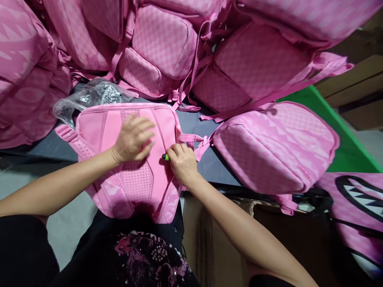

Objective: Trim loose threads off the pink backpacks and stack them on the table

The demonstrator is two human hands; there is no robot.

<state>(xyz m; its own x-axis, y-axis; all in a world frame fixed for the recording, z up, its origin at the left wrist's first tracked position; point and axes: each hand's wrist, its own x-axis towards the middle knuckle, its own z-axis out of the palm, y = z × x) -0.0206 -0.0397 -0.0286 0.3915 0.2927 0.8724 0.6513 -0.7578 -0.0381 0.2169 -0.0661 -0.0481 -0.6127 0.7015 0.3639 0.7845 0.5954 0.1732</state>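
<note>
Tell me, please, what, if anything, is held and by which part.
The right hand grips a green item behind its black end; left hand: cannot tell.

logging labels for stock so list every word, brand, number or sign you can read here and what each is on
No text can be read.
Pink backpack being worked on: no legible lettering.
Green-and-black tool in the right hand: too small to tell.
Backpack lying to the right: small mark near its lower edge, unreadable.
Bag at lower right: toothed-mouth graphic, no readable words.
</note>
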